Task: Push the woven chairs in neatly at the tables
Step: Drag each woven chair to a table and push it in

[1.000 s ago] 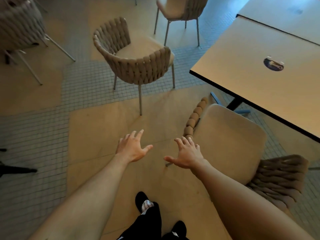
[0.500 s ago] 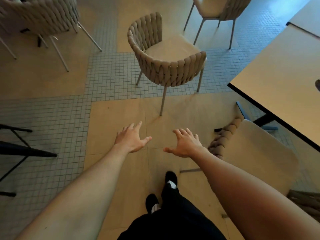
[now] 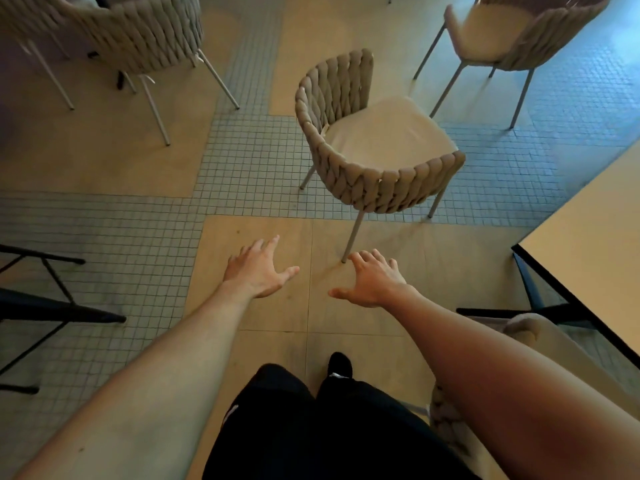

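Reached with left hand (image 3: pixel 258 273) and right hand (image 3: pixel 372 280), both spread, empty, short of chair (image 3: pixel 377 150) standing out from table (image 3: pixel 588 237). Probably light, thin-legged; woven back rim best gripped.

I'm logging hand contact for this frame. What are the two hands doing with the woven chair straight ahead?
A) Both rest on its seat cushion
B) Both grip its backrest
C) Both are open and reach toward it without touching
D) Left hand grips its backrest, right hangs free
C: the left hand and right hand are spread open over bare floor, short of the chair.
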Available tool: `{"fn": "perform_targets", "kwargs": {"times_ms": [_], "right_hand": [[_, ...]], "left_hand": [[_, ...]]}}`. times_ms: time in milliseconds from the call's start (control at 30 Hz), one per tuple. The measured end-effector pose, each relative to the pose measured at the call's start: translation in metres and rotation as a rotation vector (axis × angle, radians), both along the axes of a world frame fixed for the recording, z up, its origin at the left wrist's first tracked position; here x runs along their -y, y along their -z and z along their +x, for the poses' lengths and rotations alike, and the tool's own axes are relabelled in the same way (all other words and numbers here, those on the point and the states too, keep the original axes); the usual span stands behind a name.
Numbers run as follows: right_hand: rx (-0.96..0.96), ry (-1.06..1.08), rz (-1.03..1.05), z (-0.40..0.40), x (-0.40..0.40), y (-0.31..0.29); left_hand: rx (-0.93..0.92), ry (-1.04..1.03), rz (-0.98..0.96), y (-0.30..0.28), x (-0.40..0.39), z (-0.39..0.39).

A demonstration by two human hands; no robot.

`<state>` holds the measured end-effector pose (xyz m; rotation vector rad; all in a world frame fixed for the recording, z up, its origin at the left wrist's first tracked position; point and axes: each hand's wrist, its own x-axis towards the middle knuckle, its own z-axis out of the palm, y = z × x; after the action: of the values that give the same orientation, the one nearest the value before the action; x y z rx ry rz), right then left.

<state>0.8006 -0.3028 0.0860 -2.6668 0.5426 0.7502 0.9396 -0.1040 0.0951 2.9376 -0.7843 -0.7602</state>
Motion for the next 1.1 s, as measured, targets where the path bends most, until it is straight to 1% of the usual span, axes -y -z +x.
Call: {"fn": "perform_targets", "kwargs": {"times_ms": [133, 300, 567, 800, 1000, 1100], "right_hand": [[0.006, -0.001, 0.003, 0.05, 0.019, 0.002], [-0.003, 0.028, -0.006, 0.12, 0.038, 0.01], [-0.007, 0.169, 0.016, 0.22, 0.055, 0.018], [0.001, 0.279, 0.009, 0.281, 0.076, 0.023], [0.013, 0.366, 0.003, 0.322, 0.117, 0.034], [-0.014, 0.402, 0.002, 0.344, 0.142, 0.041]], "left_hand": [[0.011, 0.01, -0.011, 0.001, 0.021, 0.05], [0.001, 0.072, -0.01, 0.013, 0.042, 0.128], [0.023, 0.225, 0.003, 0.016, 0.077, 0.249], [-0.005, 0.317, 0.034, 0.023, 0.115, 0.325], [-0.022, 0.387, 0.016, 0.03, 0.171, 0.386], [-0.041, 0.412, 0.015, 0.035, 0.206, 0.415]]}}
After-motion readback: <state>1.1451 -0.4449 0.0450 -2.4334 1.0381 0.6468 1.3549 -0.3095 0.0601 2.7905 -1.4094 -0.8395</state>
